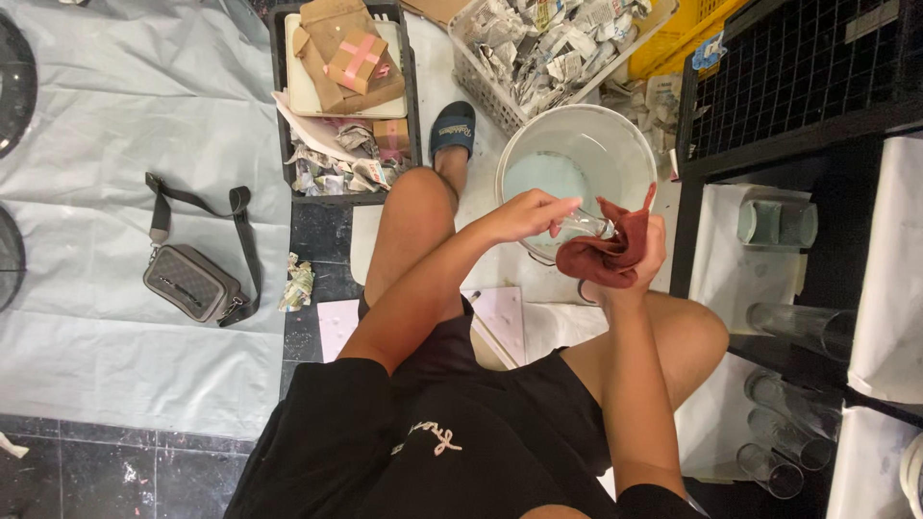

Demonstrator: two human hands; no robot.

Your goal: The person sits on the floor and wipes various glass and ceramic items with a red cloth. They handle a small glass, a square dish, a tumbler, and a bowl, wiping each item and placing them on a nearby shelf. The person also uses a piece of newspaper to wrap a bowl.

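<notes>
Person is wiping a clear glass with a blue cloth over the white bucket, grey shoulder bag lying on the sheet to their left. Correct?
Not quite: the cloth is dark red, not blue. The head view shows the right hand bunching it around the clear glass, which the left hand steadies over the white bucket. The grey shoulder bag does lie on the sheet.

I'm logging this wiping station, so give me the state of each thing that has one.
Small glass: held in both hands, part wrapped in cloth.
Red cloth: bunched in right hand.
Left hand: pinching the glass.
White bucket: upright, uncovered, water inside.
Grey bag: lying on the sheet.
Clear glasses: lying on their sides.
</notes>
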